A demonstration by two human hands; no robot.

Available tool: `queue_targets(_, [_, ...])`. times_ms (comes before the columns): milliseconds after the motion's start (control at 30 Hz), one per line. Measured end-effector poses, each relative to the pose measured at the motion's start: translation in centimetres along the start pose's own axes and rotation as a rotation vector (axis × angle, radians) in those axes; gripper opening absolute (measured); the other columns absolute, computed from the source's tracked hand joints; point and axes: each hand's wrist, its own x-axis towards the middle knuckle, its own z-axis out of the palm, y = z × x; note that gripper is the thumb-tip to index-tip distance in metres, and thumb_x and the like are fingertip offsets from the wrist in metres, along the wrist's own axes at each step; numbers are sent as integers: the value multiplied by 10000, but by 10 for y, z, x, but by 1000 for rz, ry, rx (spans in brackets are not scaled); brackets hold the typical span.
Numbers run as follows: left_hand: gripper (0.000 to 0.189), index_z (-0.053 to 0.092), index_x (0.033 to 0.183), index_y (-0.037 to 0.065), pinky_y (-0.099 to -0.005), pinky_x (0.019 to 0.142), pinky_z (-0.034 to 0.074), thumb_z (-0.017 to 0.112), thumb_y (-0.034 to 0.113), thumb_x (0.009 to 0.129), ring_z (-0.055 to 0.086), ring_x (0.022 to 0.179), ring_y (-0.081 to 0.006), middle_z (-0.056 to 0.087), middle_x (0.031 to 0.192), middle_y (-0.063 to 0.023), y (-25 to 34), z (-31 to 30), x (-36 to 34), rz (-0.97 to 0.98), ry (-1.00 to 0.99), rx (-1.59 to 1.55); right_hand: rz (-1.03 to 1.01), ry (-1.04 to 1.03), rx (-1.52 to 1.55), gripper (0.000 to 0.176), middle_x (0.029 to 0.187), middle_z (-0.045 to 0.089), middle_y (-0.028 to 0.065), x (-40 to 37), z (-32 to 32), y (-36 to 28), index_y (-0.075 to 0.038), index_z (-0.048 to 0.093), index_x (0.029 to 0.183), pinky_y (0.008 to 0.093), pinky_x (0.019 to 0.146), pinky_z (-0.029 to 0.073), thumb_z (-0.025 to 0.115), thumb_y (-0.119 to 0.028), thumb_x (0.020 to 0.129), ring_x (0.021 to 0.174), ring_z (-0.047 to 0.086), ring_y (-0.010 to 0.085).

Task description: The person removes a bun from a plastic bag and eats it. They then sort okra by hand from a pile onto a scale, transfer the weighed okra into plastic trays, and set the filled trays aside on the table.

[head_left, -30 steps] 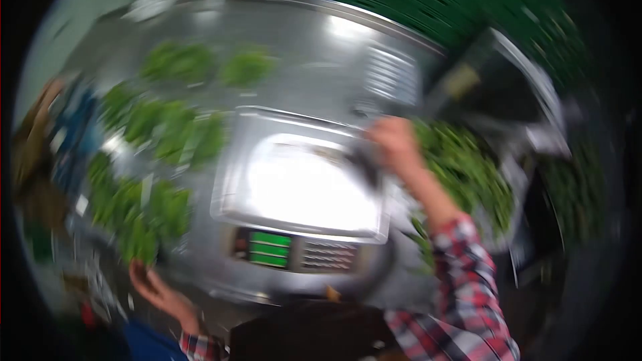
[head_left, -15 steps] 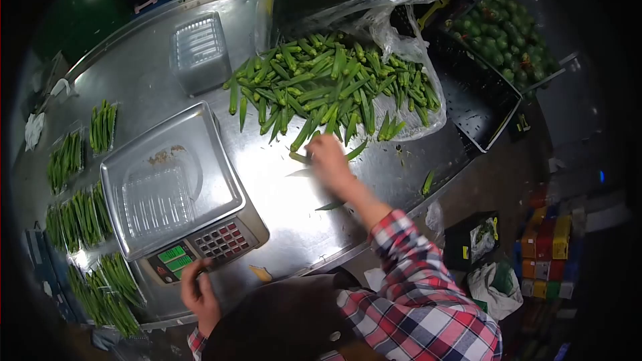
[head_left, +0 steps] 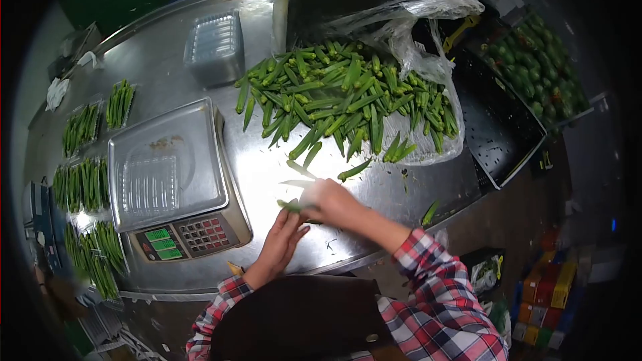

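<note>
My left hand is raised from the table's front side, its fingers closed around a green okra pod. Right against it, my right hand is slightly blurred, with curled fingers on the same pod; its fingertips are partly hidden. Just beyond the hands, a few loose okra pods lie on the steel table. A large okra pile spills from a clear plastic bag at the back. To the left stands a scale with a clear plastic tray on its pan.
Several filled okra packs line the table's left side. A stack of clear trays stands behind the scale. At the right are a black crate and a crate of round green produce. One stray pod lies near the front edge.
My right hand has drawn back from the pile toward my body. My left hand has moved from beside the scale's keypad to meet it, and a pod is now between them. The view has shifted.
</note>
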Motion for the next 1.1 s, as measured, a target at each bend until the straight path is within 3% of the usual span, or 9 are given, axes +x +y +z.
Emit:
queue_targets(100, [266,449,1137,106,-386,898,398,473,271,930,549,994,-189,577,1021,-64,-12,-10,9,-93,54,-208,-64,-42,-160,79,757,540,73,4,-4,12,-44,605,757,373,713,434,582,-105,712,787,520,270])
queue_targets(133, [247,460,1104,110,-397,886,404,478,281,927,552,978,-188,583,992,-60,-14,-14,8,-131,73,-255,173,14,-149,123,825,531,87,8,5,32,-40,592,813,368,724,427,569,-75,697,820,513,275])
queue_targets(167, [211,466,1036,120,-424,867,411,507,284,910,565,925,-193,591,905,-59,-13,-13,5,-143,121,-289,130,64,-229,138,861,523,103,15,3,49,-38,583,827,372,718,426,567,-69,693,838,507,284])
queue_targets(300, [274,456,1133,111,-430,882,415,542,177,881,585,879,-209,589,824,-58,-32,-40,15,40,-10,-398,-15,20,-357,116,909,505,136,27,1,94,-35,563,805,391,706,420,564,-55,691,868,492,309])
queue_targets(533, [442,373,1296,82,-437,961,391,517,96,878,500,1083,-216,546,1100,-109,-21,9,34,139,141,-357,-46,-119,135,153,835,515,125,17,-10,36,-32,581,816,390,700,424,609,-105,684,798,496,302])
queue_targets(633, [262,488,1126,92,-440,968,374,533,127,870,533,984,-213,576,955,-86,-22,2,36,99,71,-416,-62,-20,-199,182,698,563,144,38,14,68,-60,617,839,398,650,436,489,-188,851,747,543,294])
queue_targets(800, [67,549,876,84,-411,925,408,569,139,844,553,853,-210,572,811,-57,-19,-1,26,46,175,-405,-18,-48,-485,227,1081,532,155,63,7,102,-42,594,969,380,854,365,469,-125,799,990,478,302])
queue_targets(967, [450,367,1265,15,-423,1003,351,494,27,833,464,1163,-291,515,1187,-186,-11,-2,16,167,168,-391,-121,233,-226,237,957,548,103,72,-26,66,-47,586,946,379,792,374,632,-110,722,913,489,277])
queue_targets(1100, [506,350,1293,46,-425,1022,326,522,42,817,450,1171,-266,499,1206,-145,-12,1,13,170,43,-397,-21,-75,104,236,810,553,122,36,-16,12,-24,589,947,398,728,428,630,-177,773,804,517,291])
